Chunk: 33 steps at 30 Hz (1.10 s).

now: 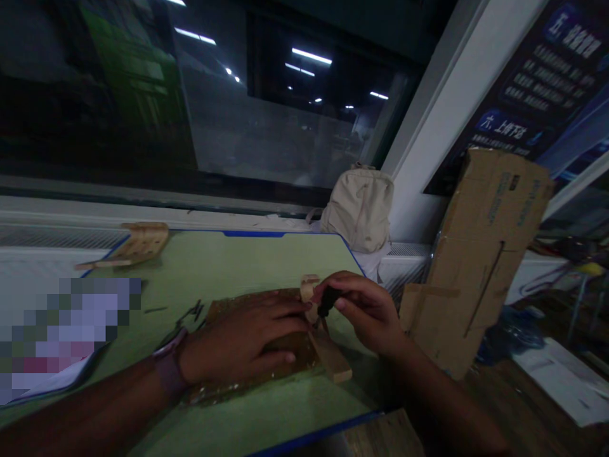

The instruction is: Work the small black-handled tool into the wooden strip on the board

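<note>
My left hand (242, 339) lies flat, fingers stretched out, on a brown board (223, 311) on the green table (228, 266). Its fingertips touch a pale wooden piece (333, 362) that runs off the board's right end, with a small upright wooden part (308, 285) behind it. My right hand (366, 311) is closed around a small black-handled tool (328, 301), tip down at the wooden piece. A watch band (169, 368) is on my left wrist.
Another wooden assembly (137, 244) lies at the table's far left. Small dark bits (195, 311) sit left of the board. A beige bag (359, 206) rests on the sill. A cardboard box (480, 254) leans right of the table. Papers (61, 381) lie at the left.
</note>
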{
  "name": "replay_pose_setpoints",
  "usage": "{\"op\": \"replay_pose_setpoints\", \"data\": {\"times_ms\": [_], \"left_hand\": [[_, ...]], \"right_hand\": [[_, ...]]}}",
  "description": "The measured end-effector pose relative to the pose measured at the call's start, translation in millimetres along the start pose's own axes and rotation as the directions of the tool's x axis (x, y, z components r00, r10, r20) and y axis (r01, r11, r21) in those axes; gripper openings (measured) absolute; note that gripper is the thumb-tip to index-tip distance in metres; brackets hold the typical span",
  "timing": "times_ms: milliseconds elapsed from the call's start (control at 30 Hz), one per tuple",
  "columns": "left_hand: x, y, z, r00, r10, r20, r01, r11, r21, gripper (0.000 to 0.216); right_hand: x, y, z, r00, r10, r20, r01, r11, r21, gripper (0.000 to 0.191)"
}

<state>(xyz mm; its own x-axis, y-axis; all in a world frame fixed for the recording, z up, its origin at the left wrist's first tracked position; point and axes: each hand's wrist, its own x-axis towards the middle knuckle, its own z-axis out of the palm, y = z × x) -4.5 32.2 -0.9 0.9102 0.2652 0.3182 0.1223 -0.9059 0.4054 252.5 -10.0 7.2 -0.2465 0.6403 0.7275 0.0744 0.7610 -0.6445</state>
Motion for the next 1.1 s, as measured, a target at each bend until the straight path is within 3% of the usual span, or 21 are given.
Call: {"op": "replay_pose_setpoints", "data": {"times_ms": [167, 300, 400, 533, 633, 733, 833, 900, 1000, 1100], "left_hand": [[0.2, 1.8, -1.1, 0.999, -0.037, 0.024, 0.037, 0.999, -0.003, 0.042], [0.5, 2.8, -1.4, 0.999, -0.042, 0.032, 0.041, 0.999, 0.016, 0.039], [0.7, 2.4, -0.8, 0.999, -0.022, 0.038, 0.021, 1.0, 0.018, 0.039], [0.5, 0.8, 1.0, 1.0, -0.009, 0.025, 0.008, 1.0, 0.014, 0.041], [0.4, 0.1, 1.9, 1.0, -0.006, 0.003, 0.006, 1.0, 0.01, 0.041], [0.2, -0.2, 2.2, 1.0, 0.004, -0.001, -0.004, 1.0, 0.001, 0.04], [-0.8, -0.7, 2.5, 1.0, -0.002, 0.005, 0.002, 1.0, 0.006, 0.041], [-1.3, -1.0, 2.6, 1.0, -0.001, 0.001, 0.001, 1.0, 0.014, 0.043], [-0.9, -0.9, 2.0, 1.0, 0.017, 0.004, -0.017, 1.0, 0.022, 0.045], [0.3, -0.8, 1.0, 0.999, 0.042, -0.004, -0.041, 0.999, 0.025, 0.044]], "right_hand": [[-0.4, 13.9, -3.9, 0.979, -0.038, -0.2, -0.002, 0.981, -0.193, 0.026], [-2.9, 13.4, -12.2, 0.983, -0.143, -0.117, 0.1, 0.945, -0.31, 0.026], [-4.1, 3.1, -13.6, 0.993, -0.118, -0.028, 0.111, 0.975, -0.194, 0.027], [-2.3, -12.1, -7.9, 0.995, -0.008, 0.099, -0.001, 0.997, 0.084, 0.024], [0.1, -13.3, -3.4, 0.989, 0.015, 0.144, -0.038, 0.987, 0.156, 0.023], [0.6, -5.3, -3.7, 0.995, -0.104, 0.004, 0.104, 0.994, -0.035, 0.025], [-2.6, 1.6, -9.5, 0.954, -0.286, -0.09, 0.233, 0.896, -0.379, 0.03], [-5.3, 0.6, -13.8, 0.942, -0.326, -0.082, 0.25, 0.842, -0.478, 0.033], [-6.6, -8.8, -15.6, 0.954, -0.301, -0.017, 0.266, 0.867, -0.421, 0.033], [-4.5, -18.3, -10.5, 0.982, -0.189, 0.028, 0.19, 0.953, -0.237, 0.03]]}}
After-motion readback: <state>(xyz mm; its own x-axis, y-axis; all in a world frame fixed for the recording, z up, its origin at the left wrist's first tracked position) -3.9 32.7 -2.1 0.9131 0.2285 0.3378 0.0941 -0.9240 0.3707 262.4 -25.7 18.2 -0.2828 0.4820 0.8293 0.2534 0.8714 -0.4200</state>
